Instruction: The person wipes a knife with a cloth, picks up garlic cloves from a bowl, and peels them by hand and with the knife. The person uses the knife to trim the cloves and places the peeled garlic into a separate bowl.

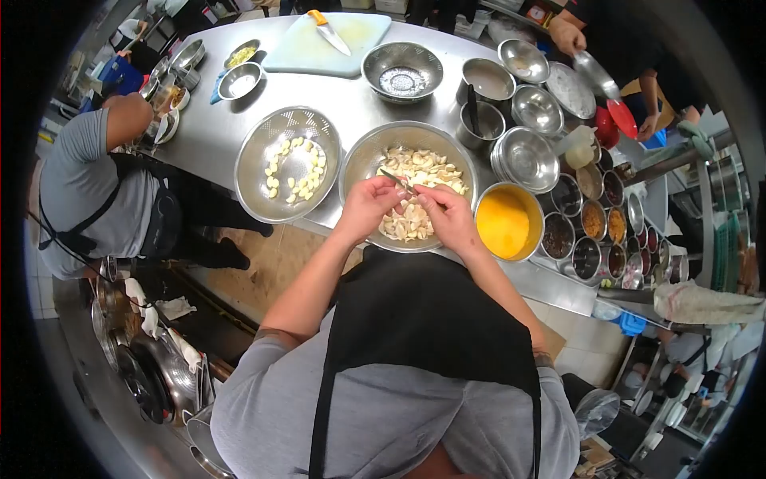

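Note:
Both my hands meet over a steel bowl point(351, 152) full of unpeeled garlic cloves point(423, 169). My left hand point(371, 206) is closed on a small knife point(392, 179) with a dark green handle or blade; which part shows is unclear. Fingers of my right hand point(448, 215) are pinched together close to the knife, round something too small to make out, perhaps a clove. To the left stands a perforated steel colander point(249, 172) with peeled pale cloves point(303, 188) spread inside it.
An orange-yellow liquid fills a pot point(507, 221) on the right, beside stacked steel bowls point(527, 160) and sauce containers point(586, 257). Behind are another colander point(401, 70) and a cutting board point(299, 48) with an orange-handled knife point(329, 33). People stand left and at back right.

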The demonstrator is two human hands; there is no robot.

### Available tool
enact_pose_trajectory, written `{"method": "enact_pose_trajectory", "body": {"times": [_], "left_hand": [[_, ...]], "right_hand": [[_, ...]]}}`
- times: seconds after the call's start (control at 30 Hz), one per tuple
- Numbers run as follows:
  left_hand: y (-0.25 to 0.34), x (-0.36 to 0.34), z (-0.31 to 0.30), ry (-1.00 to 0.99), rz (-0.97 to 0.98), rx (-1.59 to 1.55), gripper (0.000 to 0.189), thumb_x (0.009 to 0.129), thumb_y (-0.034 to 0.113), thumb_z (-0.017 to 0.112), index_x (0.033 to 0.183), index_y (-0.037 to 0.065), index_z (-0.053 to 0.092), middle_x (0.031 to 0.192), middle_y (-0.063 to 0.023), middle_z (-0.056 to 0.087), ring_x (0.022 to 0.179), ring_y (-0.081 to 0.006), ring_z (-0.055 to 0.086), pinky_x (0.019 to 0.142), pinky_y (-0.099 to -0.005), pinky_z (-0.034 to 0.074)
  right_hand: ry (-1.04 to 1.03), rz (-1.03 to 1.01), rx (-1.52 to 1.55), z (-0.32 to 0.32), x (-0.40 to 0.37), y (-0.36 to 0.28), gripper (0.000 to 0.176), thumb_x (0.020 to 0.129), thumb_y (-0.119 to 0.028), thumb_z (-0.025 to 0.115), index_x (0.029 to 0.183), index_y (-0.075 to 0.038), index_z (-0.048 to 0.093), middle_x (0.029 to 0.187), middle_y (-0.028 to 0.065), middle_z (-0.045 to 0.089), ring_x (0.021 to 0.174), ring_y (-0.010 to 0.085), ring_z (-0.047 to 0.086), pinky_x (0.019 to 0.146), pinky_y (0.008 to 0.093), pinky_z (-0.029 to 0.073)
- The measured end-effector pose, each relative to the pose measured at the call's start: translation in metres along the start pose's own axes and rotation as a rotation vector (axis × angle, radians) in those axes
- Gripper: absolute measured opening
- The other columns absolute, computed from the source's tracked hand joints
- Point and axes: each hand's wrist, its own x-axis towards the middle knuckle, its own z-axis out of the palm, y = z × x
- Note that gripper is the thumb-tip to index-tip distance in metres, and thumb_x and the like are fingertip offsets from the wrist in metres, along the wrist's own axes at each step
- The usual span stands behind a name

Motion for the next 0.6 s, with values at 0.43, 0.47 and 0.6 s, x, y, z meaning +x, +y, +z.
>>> {"method": "enact_pose_trajectory", "body": {"times": [0.43, 0.47, 0.6], "left_hand": [[-0.004, -0.009, 0.003, -0.050, -0.021, 0.065, 0.014, 0.093, 0.004, 0.057, 0.104, -0.002, 0.063, 0.081, -0.0030, 0.065, 0.067, -0.0075, 0.057, 0.061, -0.0222, 0.046], [-0.003, -0.009, 0.003, -0.043, -0.025, 0.081, 0.014, 0.093, 0.004, 0.057, 0.103, -0.002, 0.063, 0.081, -0.0030, 0.065, 0.066, -0.0074, 0.057, 0.060, -0.0221, 0.045], [0.003, -0.012, 0.011, 0.004, -0.027, 0.148, 0.011, 0.092, 0.001, 0.056, 0.100, -0.003, 0.063, 0.079, -0.0031, 0.064, 0.064, -0.0073, 0.056, 0.059, -0.0220, 0.044]], "right_hand": [[-0.172, 0.002, -0.040, 0.004, 0.002, -0.020, 0.037, 0.089, -0.006, 0.063, 0.126, -0.004, 0.060, 0.101, 0.0174, 0.068, 0.092, 0.0224, 0.067, 0.080, 0.0299, 0.052], [-0.186, 0.032, -0.022, 0.003, 0.003, -0.022, 0.036, 0.089, -0.006, 0.062, 0.125, -0.004, 0.060, 0.102, 0.0167, 0.068, 0.091, 0.0211, 0.067, 0.081, 0.0292, 0.052], [-0.195, 0.136, 0.156, 0.008, 0.000, -0.017, 0.033, 0.091, -0.004, 0.059, 0.124, -0.002, 0.060, 0.101, 0.0126, 0.070, 0.088, 0.0146, 0.065, 0.080, 0.0266, 0.051]]}}
